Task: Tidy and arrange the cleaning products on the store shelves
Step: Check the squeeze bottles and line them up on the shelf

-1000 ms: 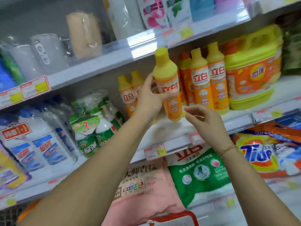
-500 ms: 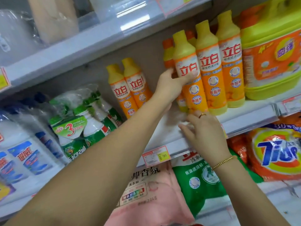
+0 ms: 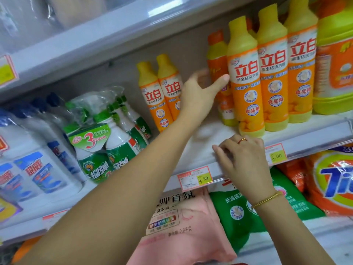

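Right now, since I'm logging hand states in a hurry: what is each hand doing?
Left hand: open, thumb at the front bottle, holding nothing.
Right hand: open, fingers loosely bent, resting on the shelf edge, holding nothing.

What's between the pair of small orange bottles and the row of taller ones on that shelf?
Only the left hand, over bare shelf, in the head view.

The left hand (image 3: 198,94) is reaching to the shelf (image 3: 309,133), its thumb touching the front dish-soap bottle (image 3: 246,83), which is standing upright in a row of like bottles; its fingers are blurring near the orange-capped bottle (image 3: 216,60) behind. The right hand (image 3: 242,157), wearing a ring and a bead bracelet, is resting with bent fingers on the shelf's front edge, beside the price tag (image 3: 194,177).
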Tool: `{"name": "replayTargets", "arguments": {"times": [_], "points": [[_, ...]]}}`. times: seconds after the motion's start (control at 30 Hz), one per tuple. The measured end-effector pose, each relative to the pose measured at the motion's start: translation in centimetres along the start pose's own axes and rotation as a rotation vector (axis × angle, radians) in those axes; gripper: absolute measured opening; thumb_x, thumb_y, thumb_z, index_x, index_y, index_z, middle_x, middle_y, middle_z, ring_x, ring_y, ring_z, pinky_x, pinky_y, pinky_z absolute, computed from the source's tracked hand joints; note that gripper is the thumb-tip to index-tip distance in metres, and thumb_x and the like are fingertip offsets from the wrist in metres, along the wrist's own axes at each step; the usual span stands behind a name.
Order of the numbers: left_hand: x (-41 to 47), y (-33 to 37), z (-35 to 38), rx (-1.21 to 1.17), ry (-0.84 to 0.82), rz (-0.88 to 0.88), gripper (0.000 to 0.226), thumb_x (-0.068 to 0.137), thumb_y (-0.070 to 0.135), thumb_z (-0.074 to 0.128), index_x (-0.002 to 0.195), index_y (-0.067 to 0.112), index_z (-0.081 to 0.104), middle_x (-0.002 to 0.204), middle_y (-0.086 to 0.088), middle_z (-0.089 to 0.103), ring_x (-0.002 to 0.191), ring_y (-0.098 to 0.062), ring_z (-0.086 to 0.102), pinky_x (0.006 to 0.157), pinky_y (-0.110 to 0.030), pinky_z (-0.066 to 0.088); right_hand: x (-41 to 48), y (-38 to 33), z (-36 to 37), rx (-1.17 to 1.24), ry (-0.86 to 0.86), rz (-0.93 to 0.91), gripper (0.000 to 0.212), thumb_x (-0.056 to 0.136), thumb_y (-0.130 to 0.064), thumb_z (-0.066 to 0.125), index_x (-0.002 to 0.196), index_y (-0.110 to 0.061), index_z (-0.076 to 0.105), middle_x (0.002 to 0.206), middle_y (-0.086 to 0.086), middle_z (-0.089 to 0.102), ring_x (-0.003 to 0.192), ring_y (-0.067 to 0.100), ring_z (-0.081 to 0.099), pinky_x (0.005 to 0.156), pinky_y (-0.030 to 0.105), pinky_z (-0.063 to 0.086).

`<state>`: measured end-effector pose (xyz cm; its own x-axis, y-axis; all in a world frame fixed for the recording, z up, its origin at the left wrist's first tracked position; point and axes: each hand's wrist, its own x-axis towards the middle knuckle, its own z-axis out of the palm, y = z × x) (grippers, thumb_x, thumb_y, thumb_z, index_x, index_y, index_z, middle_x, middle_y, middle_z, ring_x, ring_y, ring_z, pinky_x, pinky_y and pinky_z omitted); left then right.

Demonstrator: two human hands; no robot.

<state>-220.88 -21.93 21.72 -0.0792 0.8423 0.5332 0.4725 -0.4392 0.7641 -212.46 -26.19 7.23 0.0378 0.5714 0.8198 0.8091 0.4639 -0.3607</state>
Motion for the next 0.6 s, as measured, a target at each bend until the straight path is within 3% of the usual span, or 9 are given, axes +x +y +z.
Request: {"name": "replayTargets", "arguments": {"times": [0.1,0.17,0.23,0.3,0.37,0.47,0.53,0.6], "points": [[1.1,-2.3,-4.2,0.191,0.434,0.135,0.066,0.075,0.03,0.072,0.133,0.01,0.048,0.132,-0.013,0.051,0.123,-0.028,0.049,0.104,-0.041,0.039,-0.1,0.1,-0.1,-0.018,-0.024,-0.006,0.04,0.091,-0.042,0.039,0.071,-0.02,0.065,0.068,-0.003,0.058,0.069,0.021,0.052,0.069,0.034,0.025],[2.4,-3.8,-6.5,0.259,0.553,0.063,0.077,0.069,0.036,0.069,0.136,0.01,0.043,0.135,-0.014,0.046,0.124,-0.032,0.047,0.104,-0.046,0.04,-0.1,0.1,-0.2,-0.024,-0.029,-0.006,0.04,0.091,-0.042,0.038,0.071,-0.02,0.065,0.069,-0.003,0.058,0.069,0.021,0.051,0.069,0.034,0.024],[3.7,-5.2,-7.8,0.199,0.513,-0.092,0.074,0.062,0.042,0.07,0.126,0.012,0.048,0.127,-0.012,0.053,0.116,-0.031,0.054,0.098,-0.049,0.046,0.0,0.1,-0.2,-0.02,-0.037,0.001,0.039,0.091,-0.042,0.038,0.072,-0.021,0.066,0.069,-0.003,0.058,0.069,0.02,0.051,0.069,0.033,0.024],[4.3,-6.2,-8.0,0.138,0.368,-0.236,0.053,0.068,0.037,0.079,0.11,0.018,0.054,0.115,-0.004,0.062,0.104,-0.025,0.062,0.093,-0.048,0.051,0.0,0.2,-0.2,-0.027,-0.049,0.007,0.04,0.091,-0.042,0.038,0.072,-0.021,0.066,0.07,-0.003,0.058,0.069,0.02,0.052,0.069,0.033,0.025],[4.8,-7.1,-8.4,0.169,0.307,-0.284,0.055,0.07,0.032,0.082,0.115,0.017,0.054,0.115,-0.002,0.065,0.101,-0.023,0.065,0.09,-0.047,0.054,0.0,0.2,-0.3,-0.029,-0.071,0.013,0.042,0.091,-0.042,0.036,0.073,-0.021,0.066,0.071,-0.003,0.059,0.07,0.021,0.052,0.069,0.034,0.025],[3.7,-6.3,-9.1,0.209,0.333,-0.234,0.058,0.068,0.027,0.084,0.115,0.014,0.053,0.111,-0.003,0.066,0.099,-0.024,0.066,0.084,-0.042,0.056,0.2,0.0,-0.5,-0.004,-0.111,0.038,0.044,0.09,-0.043,0.034,0.073,-0.02,0.067,0.071,-0.003,0.059,0.07,0.021,0.053,0.07,0.033,0.026],[1.1,-4.9,-9.5,0.179,0.315,-0.164,0.055,0.067,0.017,0.085,0.11,0.015,0.051,0.107,0.0,0.065,0.092,-0.019,0.064,0.076,-0.032,0.054,0.3,-0.3,-0.8,0.029,-0.141,0.054,0.041,0.089,-0.043,0.035,0.078,-0.02,0.068,0.075,-0.003,0.061,0.073,0.022,0.056,0.071,0.033,0.03],[-2.9,-3.7,-9.9,0.148,0.239,-0.036,0.055,0.065,0.005,0.085,0.104,0.023,0.05,0.102,0.006,0.064,0.089,-0.013,0.063,0.076,-0.028,0.053,0.2,-0.7,-1.5,0.146,-0.155,0.076,0.029,0.087,-0.039,0.046,0.092,-0.02,0.067,0.09,-0.001,0.063,0.085,0.022,0.057,0.075,0.032,0.03]]}}
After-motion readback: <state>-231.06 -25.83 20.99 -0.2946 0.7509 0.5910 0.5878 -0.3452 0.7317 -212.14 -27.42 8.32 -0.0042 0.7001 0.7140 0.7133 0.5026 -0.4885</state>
